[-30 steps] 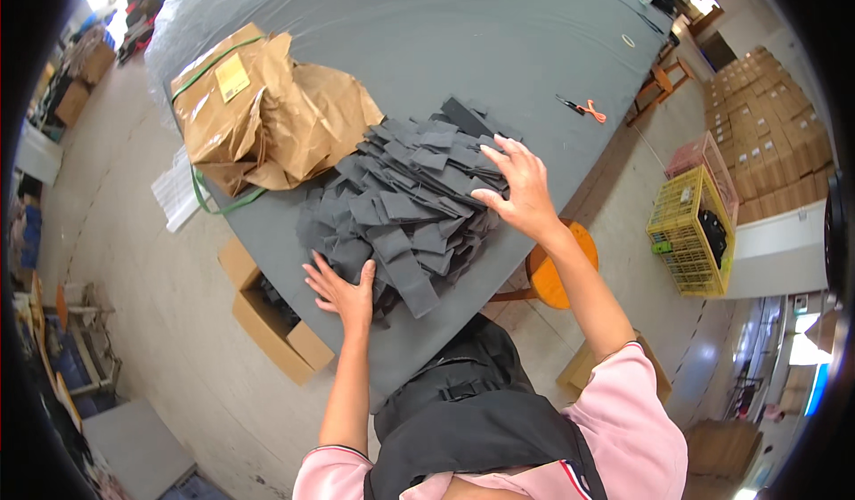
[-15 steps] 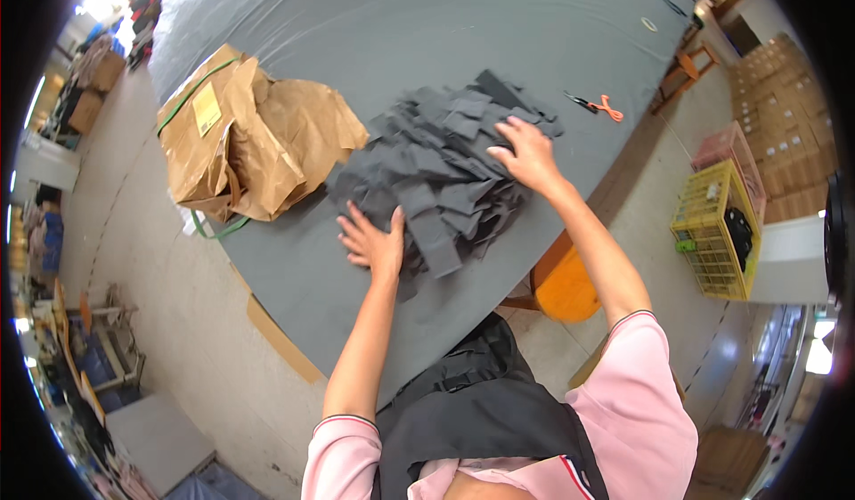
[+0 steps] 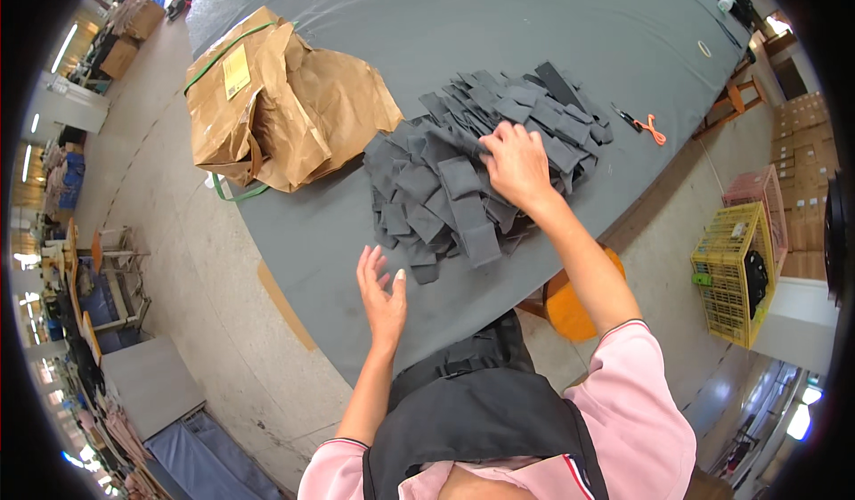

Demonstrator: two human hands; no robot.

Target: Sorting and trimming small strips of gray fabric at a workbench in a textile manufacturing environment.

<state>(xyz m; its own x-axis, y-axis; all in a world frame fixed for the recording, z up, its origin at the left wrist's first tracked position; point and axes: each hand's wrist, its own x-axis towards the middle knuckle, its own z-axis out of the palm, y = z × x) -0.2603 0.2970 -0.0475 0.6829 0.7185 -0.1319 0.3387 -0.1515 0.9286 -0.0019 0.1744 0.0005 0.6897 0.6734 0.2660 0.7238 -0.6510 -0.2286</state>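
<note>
Right hand [image 3: 517,166] pressing fingers onto grey fabric pieces [image 3: 463,175] to steady them on the counter [image 3: 552,28]; left hand [image 3: 383,291] open, empty.

torn brown paper package [image 3: 285,108], yellow label [image 3: 236,71], on the grey table [image 3: 499,19].

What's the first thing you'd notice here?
A big heap of dark grey fabric pieces in the middle of the grey table, with the right hand resting on top. Left of it sits a crumpled brown paper bundle; the left hand hovers open near the table's edge.
</note>
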